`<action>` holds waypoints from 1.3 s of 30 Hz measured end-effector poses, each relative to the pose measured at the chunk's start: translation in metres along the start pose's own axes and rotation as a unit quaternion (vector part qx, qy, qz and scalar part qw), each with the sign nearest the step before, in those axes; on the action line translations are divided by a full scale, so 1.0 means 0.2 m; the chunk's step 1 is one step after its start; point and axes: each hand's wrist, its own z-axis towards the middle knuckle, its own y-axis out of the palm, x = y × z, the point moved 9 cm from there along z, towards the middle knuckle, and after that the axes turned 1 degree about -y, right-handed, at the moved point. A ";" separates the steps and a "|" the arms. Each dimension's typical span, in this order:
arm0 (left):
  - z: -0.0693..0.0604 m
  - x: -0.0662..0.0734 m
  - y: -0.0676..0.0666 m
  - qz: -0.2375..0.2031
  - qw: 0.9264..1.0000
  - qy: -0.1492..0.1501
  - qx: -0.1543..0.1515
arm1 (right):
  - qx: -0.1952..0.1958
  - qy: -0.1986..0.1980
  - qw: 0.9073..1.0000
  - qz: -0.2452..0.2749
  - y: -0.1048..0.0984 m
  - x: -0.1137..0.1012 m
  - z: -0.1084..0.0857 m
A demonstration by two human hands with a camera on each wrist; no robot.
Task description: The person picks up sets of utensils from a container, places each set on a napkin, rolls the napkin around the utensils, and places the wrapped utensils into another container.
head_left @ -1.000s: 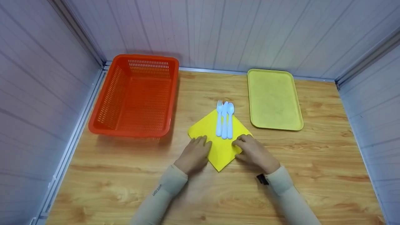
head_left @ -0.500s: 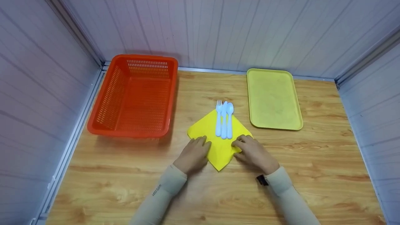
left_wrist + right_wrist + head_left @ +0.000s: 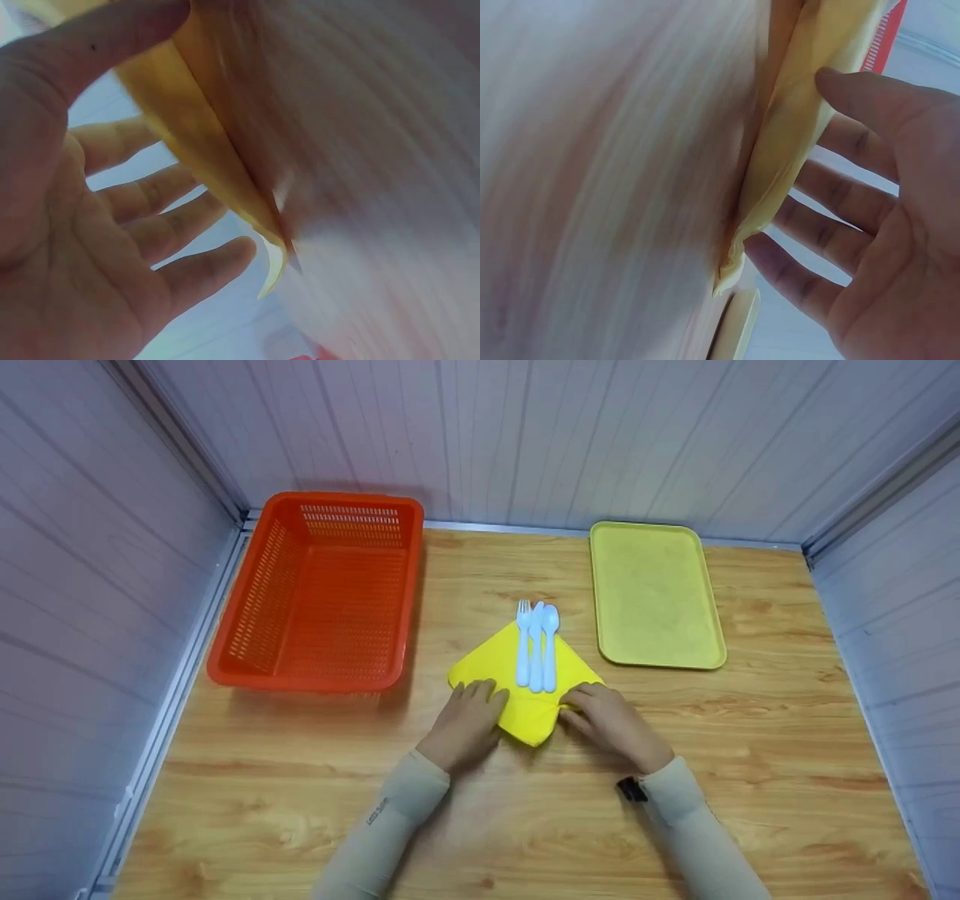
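A yellow cloth lies cornerwise on the table, its near corner bent up between the hands. On it lie a pale blue fork, knife and spoon, side by side with their heads pointing away. My left hand grips the cloth's near left edge, fingers on top and thumb at the rim, as the left wrist view shows of the cloth. Across from it my right hand pinches the near right edge; in the right wrist view its thumb presses the cloth.
An orange-red perforated basket stands at the back left. At the back right lies a yellow-green tray. Pale panelled walls rise behind and on both sides of the wooden table.
The cloth's near corner has moved up and away from the table's front, and its tip is now blunter. My right fingers have shifted slightly with the edge; my left hand has hardly moved.
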 end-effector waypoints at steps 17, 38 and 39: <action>0.09 -0.08 -0.09 -0.010 0.998 0.010 0.067 | 0.012 -0.063 0.998 0.018 -0.05 -0.01 -0.04; 0.18 -0.21 -0.13 -0.073 0.992 -0.059 0.079 | 0.003 0.106 0.992 0.066 -0.05 0.23 0.11; 0.19 -0.21 -0.13 -0.073 0.992 -0.064 0.078 | 0.002 0.111 0.991 0.071 -0.05 0.24 0.11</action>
